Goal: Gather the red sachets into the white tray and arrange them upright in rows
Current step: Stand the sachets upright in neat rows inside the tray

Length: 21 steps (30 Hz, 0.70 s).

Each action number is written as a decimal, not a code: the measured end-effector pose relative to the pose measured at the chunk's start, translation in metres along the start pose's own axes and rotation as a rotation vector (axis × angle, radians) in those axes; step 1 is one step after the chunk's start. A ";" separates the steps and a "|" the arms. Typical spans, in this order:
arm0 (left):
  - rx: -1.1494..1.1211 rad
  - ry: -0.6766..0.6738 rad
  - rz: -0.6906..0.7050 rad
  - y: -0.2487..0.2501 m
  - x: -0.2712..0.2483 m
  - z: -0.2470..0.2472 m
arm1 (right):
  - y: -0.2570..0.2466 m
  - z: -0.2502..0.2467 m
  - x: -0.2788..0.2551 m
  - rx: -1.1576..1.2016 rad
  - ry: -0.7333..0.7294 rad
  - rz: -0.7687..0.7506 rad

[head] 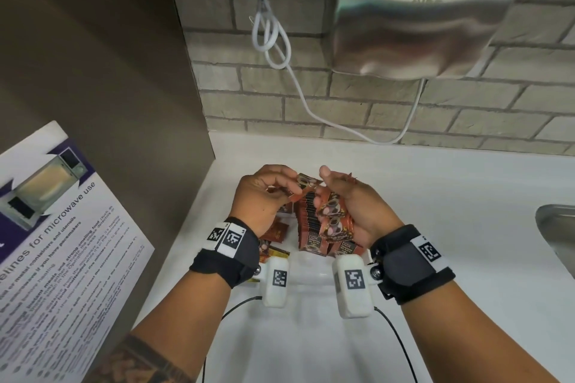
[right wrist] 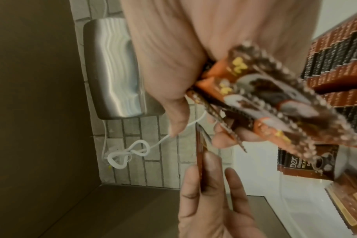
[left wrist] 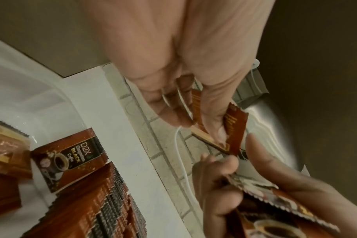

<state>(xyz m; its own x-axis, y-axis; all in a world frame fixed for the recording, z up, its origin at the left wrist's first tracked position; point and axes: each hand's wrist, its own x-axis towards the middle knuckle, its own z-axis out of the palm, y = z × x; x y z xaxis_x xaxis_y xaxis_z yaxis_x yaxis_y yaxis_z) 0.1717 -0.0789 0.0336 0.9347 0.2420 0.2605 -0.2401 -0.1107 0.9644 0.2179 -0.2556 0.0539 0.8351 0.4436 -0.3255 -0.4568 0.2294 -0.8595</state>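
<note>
Both hands hover over the white tray [head: 311,261] on the counter. My left hand [head: 267,193] pinches a single red sachet [head: 306,182] between thumb and fingertips; the left wrist view shows that sachet [left wrist: 233,128] edge-on. My right hand [head: 348,199] grips a fanned bundle of red sachets [head: 334,221], printed with coffee cups, seen close in the right wrist view [right wrist: 275,103]. Below the hands, a row of upright sachets [head: 308,221] stands in the tray, with loose sachets [head: 275,232] lying flat on its left side.
A steel hand dryer [head: 420,15] hangs on the brick wall, its white cord [head: 273,40] looping down to the counter. A brown panel with a microwave notice [head: 56,227] stands at left. A metal sink rim [head: 557,236] lies at right.
</note>
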 end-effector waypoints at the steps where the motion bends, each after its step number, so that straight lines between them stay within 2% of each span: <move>1: 0.029 -0.008 0.009 -0.001 0.000 0.000 | 0.002 0.002 0.000 -0.012 -0.010 -0.014; 5: 0.105 -0.069 0.023 0.000 -0.001 0.000 | 0.004 0.003 0.004 -0.004 0.007 -0.085; 10: -0.092 -0.200 -0.071 -0.002 -0.003 -0.007 | -0.002 -0.003 0.008 -0.077 0.075 -0.127; 14: -0.032 -0.131 -0.080 0.003 -0.002 -0.003 | -0.001 -0.003 0.007 -0.049 0.070 -0.148; 18: -0.010 -0.052 -0.076 0.011 0.006 -0.008 | -0.001 -0.005 0.004 -0.119 0.005 -0.011; 21: 0.293 -0.207 0.050 0.019 0.010 -0.012 | -0.004 -0.006 0.002 -0.145 -0.094 0.121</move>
<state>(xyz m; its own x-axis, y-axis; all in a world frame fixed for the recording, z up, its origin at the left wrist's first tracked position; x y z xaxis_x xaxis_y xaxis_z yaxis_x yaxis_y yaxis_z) 0.1734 -0.0675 0.0545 0.9641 0.0326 0.2635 -0.2295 -0.3966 0.8888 0.2231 -0.2611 0.0546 0.7411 0.5412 -0.3975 -0.4976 0.0452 -0.8662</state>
